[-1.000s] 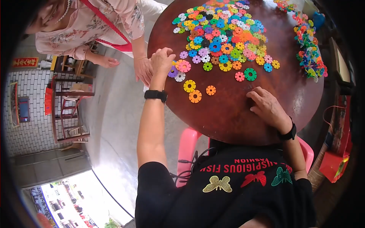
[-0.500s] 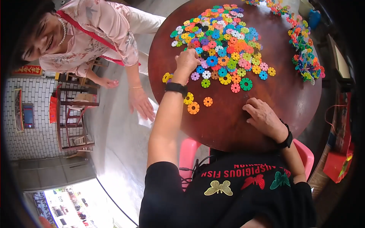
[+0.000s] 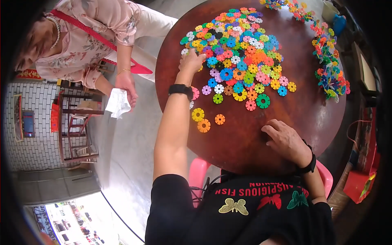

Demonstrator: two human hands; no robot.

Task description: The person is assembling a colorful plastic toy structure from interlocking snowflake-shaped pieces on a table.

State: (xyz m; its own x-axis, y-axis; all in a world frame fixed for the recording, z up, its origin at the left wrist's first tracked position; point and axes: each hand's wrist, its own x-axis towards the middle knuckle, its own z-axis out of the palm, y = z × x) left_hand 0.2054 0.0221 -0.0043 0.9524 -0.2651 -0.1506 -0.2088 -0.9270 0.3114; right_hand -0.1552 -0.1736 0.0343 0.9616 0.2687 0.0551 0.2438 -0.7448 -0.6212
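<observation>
On a round dark-red wooden table point(image 3: 245, 139) spreads a heap of colourful flower-shaped plastic discs point(image 3: 241, 75) with notched rims. My left hand point(image 3: 191, 63) reaches over the heap's left edge, its thumb apart from its fingers and touching or just above the discs there. I make out nothing held in it, though the palm side is hidden. Close to my left wrist lie a pink disc point(image 3: 195, 93), a yellow disc point(image 3: 198, 114) and two orange ones. My right hand point(image 3: 286, 141) rests on the table nearer me, fingers loosely bent and apart, holding nothing.
Chains of joined discs point(image 3: 326, 61) line the table's far right side. At the left stands another person holding a white cloth point(image 3: 118, 103). A pink plastic chair point(image 3: 198, 173) is under me. Red items point(image 3: 359, 183) lie at the right.
My left hand has shifted left along the heap's edge. My right hand stays on the table. The other person has drawn back from the table, the white cloth now raised in their hands.
</observation>
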